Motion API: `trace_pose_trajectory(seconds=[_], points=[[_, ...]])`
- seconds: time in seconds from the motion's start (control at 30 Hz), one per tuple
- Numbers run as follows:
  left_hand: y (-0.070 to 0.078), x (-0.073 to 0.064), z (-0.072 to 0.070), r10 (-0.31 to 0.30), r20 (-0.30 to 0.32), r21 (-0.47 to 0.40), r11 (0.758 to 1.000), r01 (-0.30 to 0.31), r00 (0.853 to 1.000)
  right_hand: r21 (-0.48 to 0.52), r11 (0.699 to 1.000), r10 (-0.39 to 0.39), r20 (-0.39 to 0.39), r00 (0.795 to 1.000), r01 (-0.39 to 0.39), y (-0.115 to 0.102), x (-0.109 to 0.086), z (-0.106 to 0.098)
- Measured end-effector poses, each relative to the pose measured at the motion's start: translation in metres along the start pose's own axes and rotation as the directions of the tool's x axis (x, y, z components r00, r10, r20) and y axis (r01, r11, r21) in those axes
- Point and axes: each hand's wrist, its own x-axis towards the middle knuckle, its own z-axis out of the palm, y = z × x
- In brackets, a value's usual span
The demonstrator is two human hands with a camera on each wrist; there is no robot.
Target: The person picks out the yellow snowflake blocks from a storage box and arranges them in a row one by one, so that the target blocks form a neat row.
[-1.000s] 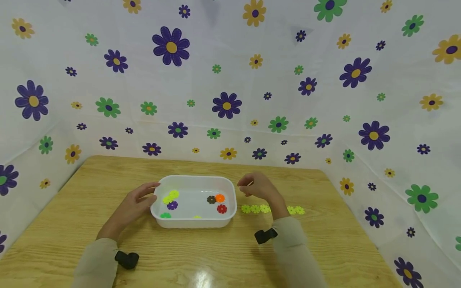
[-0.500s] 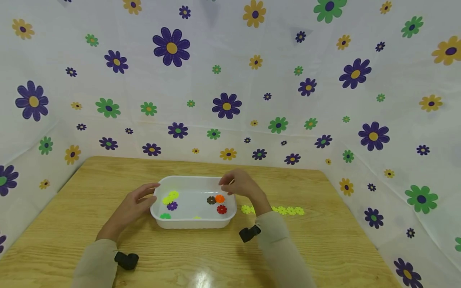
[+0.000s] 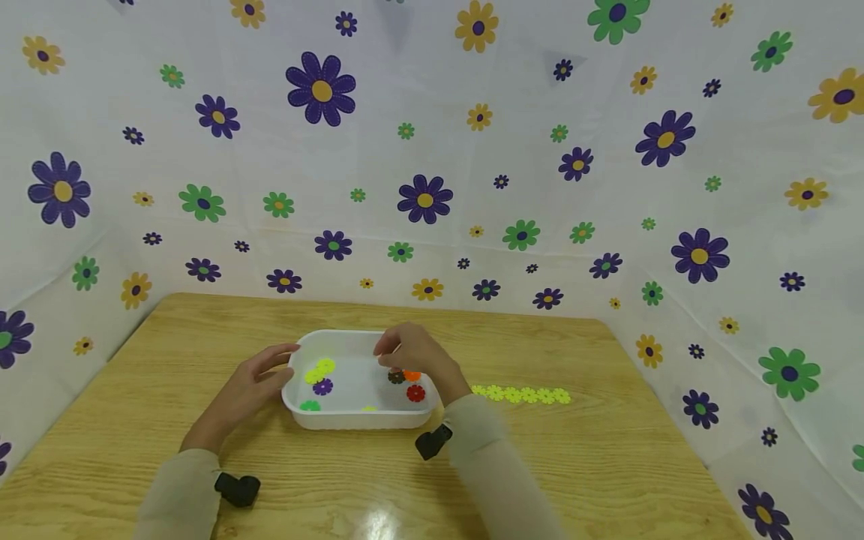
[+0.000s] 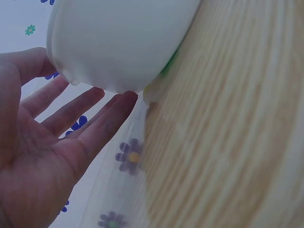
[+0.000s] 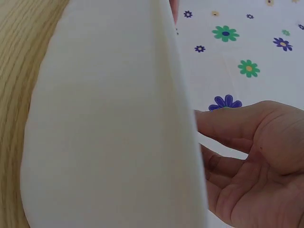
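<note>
A white plastic tub (image 3: 354,421) stands on the table. My left hand (image 3: 253,386) touches its left end; in the left wrist view straight, spread fingers (image 4: 111,121) rest against the tub's outer wall. Over the right half of the tub is my right hand (image 3: 415,356), fingers loosely bent, with nothing visible in it. Beneath it lie a brown flower-shaped disc (image 3: 395,378), an orange one (image 3: 412,376) and a red one (image 3: 415,393). In the right wrist view the tub's wall hides the fingertips of that hand (image 5: 256,156).
Yellow flower discs (image 3: 320,370), a purple one (image 3: 322,387) and a green one (image 3: 310,406) lie in the tub's left part. To its right, several yellow discs (image 3: 529,395) form a straight row on the wooden table (image 3: 337,480). A flower-print cloth (image 3: 378,150) hangs behind.
My right hand has moved left, from beside the tub's right end to over its inside, beside the brown and orange discs. My left hand has stayed at the tub's left end.
</note>
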Motion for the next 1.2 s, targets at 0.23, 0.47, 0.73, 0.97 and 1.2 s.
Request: trace_pose_trajectory(seconds=[0.23, 0.47, 0.73, 0.97, 1.2], points=[[0.002, -0.001, -0.001, 0.006, 0.006, -0.007, 1.000, -0.006, 1.000, -0.004, 1.000, -0.011, 0.030, 0.999, 0.011, -0.009, 0.015, 0.023], [0.002, 0.000, -0.002, 0.003, 0.009, -0.020, 1.000, -0.003, 1.000, -0.056, 0.997, -0.054, 0.055, 0.997, 0.057, -0.020, 0.030, 0.042], [0.003, 0.000, -0.001, -0.003, 0.010, -0.021, 1.000, 0.004, 1.000, -0.137, 0.990, -0.037, 0.052, 0.998, 0.044, -0.037, 0.039, 0.061], [0.002, 0.001, -0.002, 0.015, 0.011, -0.037, 0.999, -0.014, 1.000, -0.257, 0.966, -0.017, 0.034, 0.999, 0.025, -0.049, 0.044, 0.077], [0.000, 0.002, -0.002, 0.009, 0.018, -0.030, 1.000, -0.008, 1.000, -0.268, 0.963, 0.020, 0.057, 0.998, -0.004, -0.051, 0.046, 0.085]])
